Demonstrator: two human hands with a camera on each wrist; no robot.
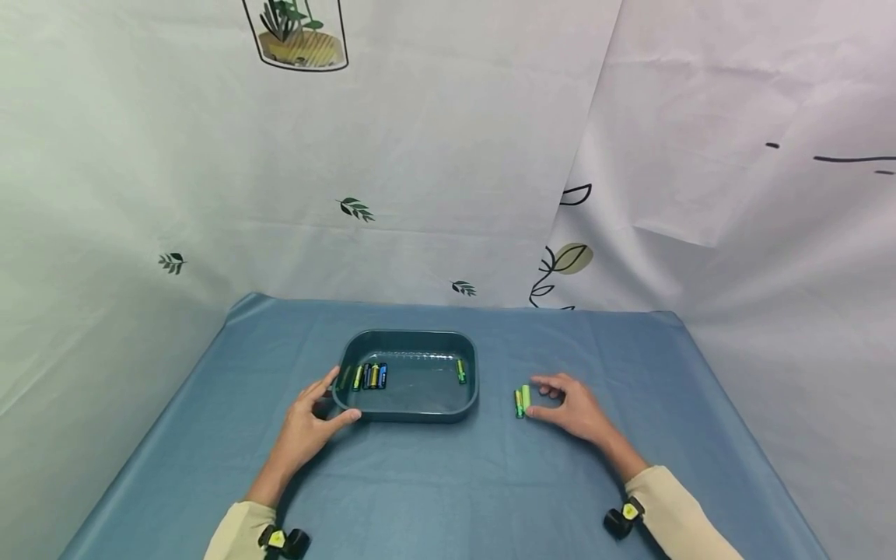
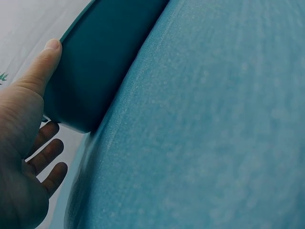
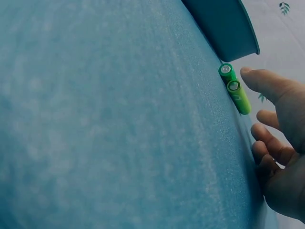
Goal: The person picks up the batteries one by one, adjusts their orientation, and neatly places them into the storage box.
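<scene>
In the head view, a dark teal tray (image 1: 413, 414) stands on the blue cloth. My left hand (image 1: 308, 424) holds its left end, thumb on the front rim and forefinger at the left side. The remaining left fingers hang free in the left wrist view. Inside the tray, several batteries (image 1: 374, 376) lie side by side at the left, and a green battery (image 1: 461, 372) lies alone at the right. Outside, a green-and-gold battery (image 1: 519, 404) lies beside a light green battery (image 1: 526, 396). Around the light green one, my right hand (image 1: 570, 408) spreads its thumb and fingers, thumb nearest its lower end.
Blue cloth (image 1: 448, 498) covers the table. White printed fabric (image 1: 434, 155) rises behind it and on both sides. Each wrist wears a small black camera, the left one (image 1: 297, 543) and the right one (image 1: 617, 524) both low over the cloth.
</scene>
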